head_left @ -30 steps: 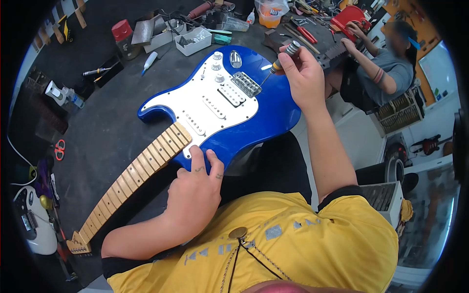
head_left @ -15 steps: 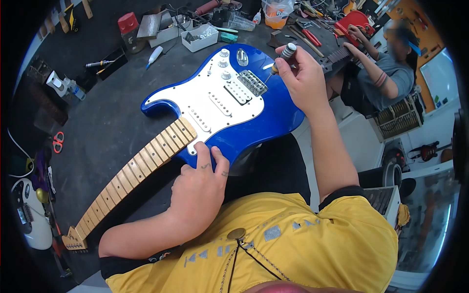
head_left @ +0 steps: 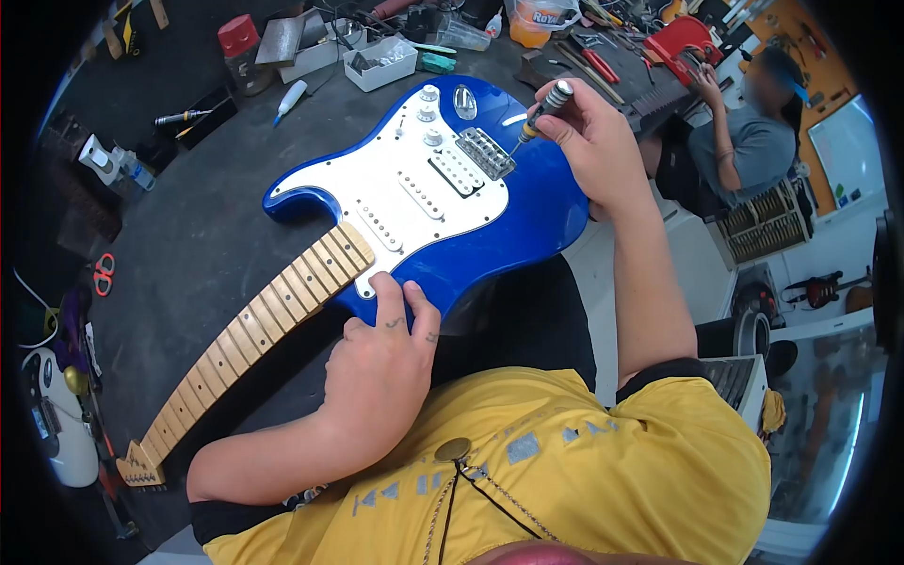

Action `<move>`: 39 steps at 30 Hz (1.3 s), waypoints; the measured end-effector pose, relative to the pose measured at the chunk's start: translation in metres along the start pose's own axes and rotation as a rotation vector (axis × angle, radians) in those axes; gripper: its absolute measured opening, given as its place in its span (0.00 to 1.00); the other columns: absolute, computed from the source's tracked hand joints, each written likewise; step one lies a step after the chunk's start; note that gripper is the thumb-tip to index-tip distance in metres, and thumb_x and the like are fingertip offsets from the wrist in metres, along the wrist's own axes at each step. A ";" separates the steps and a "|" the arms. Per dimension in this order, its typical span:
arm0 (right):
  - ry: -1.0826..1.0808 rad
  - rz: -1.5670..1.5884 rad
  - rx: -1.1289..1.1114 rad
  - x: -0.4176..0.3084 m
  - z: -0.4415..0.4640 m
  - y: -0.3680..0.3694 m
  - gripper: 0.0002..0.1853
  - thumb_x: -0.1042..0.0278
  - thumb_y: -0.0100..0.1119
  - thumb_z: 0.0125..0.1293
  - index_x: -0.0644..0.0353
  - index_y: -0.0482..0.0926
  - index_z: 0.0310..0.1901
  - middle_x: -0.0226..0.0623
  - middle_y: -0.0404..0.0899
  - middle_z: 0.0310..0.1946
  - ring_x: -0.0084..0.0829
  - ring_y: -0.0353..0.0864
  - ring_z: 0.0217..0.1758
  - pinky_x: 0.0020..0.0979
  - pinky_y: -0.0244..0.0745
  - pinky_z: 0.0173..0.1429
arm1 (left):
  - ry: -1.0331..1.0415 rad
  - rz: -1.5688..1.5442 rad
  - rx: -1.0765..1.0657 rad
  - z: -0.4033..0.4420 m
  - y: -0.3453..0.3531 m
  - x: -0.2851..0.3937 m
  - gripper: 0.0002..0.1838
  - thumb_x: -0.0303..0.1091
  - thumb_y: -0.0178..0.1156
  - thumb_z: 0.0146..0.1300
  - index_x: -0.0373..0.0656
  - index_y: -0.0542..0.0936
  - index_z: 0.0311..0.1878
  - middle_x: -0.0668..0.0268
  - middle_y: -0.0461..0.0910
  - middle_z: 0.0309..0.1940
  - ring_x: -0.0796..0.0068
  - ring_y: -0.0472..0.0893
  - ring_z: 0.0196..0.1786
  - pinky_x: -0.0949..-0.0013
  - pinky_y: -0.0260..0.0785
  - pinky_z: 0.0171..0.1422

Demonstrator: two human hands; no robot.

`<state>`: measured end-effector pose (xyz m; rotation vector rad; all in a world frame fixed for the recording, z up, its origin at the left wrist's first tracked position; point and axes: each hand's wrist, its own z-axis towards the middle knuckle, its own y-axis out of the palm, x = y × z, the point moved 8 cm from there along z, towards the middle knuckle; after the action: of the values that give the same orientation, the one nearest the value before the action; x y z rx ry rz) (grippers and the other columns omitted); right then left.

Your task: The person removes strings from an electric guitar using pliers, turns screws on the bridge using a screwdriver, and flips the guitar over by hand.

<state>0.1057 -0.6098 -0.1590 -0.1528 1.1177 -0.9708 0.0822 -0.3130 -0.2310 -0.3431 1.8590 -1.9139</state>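
A blue electric guitar [head_left: 537,212] with a white pickguard lies on the dark workbench, its maple neck [head_left: 254,330] pointing to the lower left. My right hand [head_left: 593,141] is closed round a screwdriver [head_left: 546,111], whose tip meets the edge of the metal bridge [head_left: 486,153]. My left hand [head_left: 381,353] rests on the lower edge of the body near the neck joint. Two of its fingers are stretched out and apart on the pickguard corner and blue body, and nothing is held in it. No strings show on the guitar.
Behind the guitar are a white parts box [head_left: 380,66], a glue bottle [head_left: 291,99] and a red-lidded jar [head_left: 241,52]. Orange-red scissors [head_left: 104,274] and a white guitar body [head_left: 64,424] lie left. A co-worker [head_left: 744,146] sits at the upper right beside a red tray.
The screwdriver leans a little differently in my right hand, its tip still by the bridge. My left hand stays on the guitar. The co-worker's arm has moved back from the bench.
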 end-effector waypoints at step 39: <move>-0.119 0.405 0.293 0.022 -0.008 0.026 0.18 0.56 0.55 0.90 0.62 0.70 0.64 0.40 0.86 0.47 0.30 0.91 0.41 0.30 0.86 0.46 | 0.033 -0.031 -0.014 0.003 0.000 -0.002 0.33 0.34 0.71 0.61 0.32 0.79 0.70 0.31 0.76 0.66 0.55 0.85 0.29 0.62 0.81 0.25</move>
<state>0.1160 -0.6076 -0.1923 0.2432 0.8424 -0.7385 0.0855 -0.3148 -0.2304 -0.3487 1.8998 -1.9384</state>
